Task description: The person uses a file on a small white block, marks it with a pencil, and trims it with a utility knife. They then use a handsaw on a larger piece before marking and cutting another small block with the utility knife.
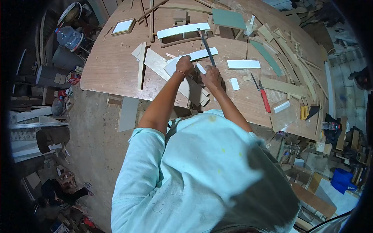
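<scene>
My left hand [185,65], a bracelet at its wrist, is closed in a fist over a long white strip [204,53] and pale boards [157,64]. Whatever its fingers hold is hidden. Close by on the right, the fingers of my right hand [211,77] are closed against a small white block [201,68]. A long dark flat bar [206,46], like a file or saw blade, runs from beside that hand across the white strip. Whether the hand also grips the bar cannot be made out. Another small white block [234,84] lies to the right.
A long white-topped piece [183,31] and a green panel [228,19] stand further back. To the right lie a white block [243,65], a red-handled tool [265,100] and many wooden strips [291,58]. The wooden table [110,66] has a curved left edge.
</scene>
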Motion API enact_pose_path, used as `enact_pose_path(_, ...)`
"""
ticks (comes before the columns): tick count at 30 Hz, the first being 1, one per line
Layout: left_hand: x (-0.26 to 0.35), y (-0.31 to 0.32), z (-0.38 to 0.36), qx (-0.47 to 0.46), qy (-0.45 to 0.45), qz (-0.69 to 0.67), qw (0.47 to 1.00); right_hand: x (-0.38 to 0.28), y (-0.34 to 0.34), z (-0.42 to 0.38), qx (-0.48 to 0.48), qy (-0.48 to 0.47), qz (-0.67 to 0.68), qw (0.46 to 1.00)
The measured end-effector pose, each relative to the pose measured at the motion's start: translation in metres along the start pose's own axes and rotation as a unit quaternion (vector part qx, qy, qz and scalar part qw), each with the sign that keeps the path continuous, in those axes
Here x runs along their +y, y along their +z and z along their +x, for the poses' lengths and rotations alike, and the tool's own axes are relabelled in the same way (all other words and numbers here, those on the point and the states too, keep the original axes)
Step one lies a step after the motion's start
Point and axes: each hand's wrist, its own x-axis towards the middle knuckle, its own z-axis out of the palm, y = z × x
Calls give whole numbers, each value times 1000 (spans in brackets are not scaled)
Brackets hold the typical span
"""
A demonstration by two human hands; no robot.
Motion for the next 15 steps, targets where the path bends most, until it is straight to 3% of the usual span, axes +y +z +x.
enact_pose_path(1, 1, -7, 3, -55, -3, 24, 998, 1, 6, 0, -2, 1, 1, 1000)
enact_pose_path(4, -2, -19, 15, -60, 65, 18, 996, 6, 19, 9, -8, -23, -12, 1000)
enact_pose_path(5, -1, -21, 16, -58, 62, 19, 996, 10, 22, 13, -17, -18, 12, 1000)
enact_pose_path(7, 4, -25, 13, -157, -17, -19, 987, 16, 22, 15, -26, -14, 39, 999)
enact_pose_path(9, -2, -11, 6, -153, -19, -44, 987, 24, 19, 15, 2, -19, 116, 993)
enact_pose_path(11, -8, 10, -1, -80, -64, -11, 995, 29, 9, 15, -21, 18, 178, 984)
enact_pose_path(12, -8, 20, -7, -28, -87, -50, 995, 32, 4, 17, -42, 53, 237, 969)
enact_pose_path(13, -31, 55, 1, 9, -116, -172, 978, 37, 5, 19, -42, 50, 237, 969)
enact_pose_path(15, -14, 57, -9, -67, -212, -382, 897, 49, 13, 21, -56, 75, 362, 927)
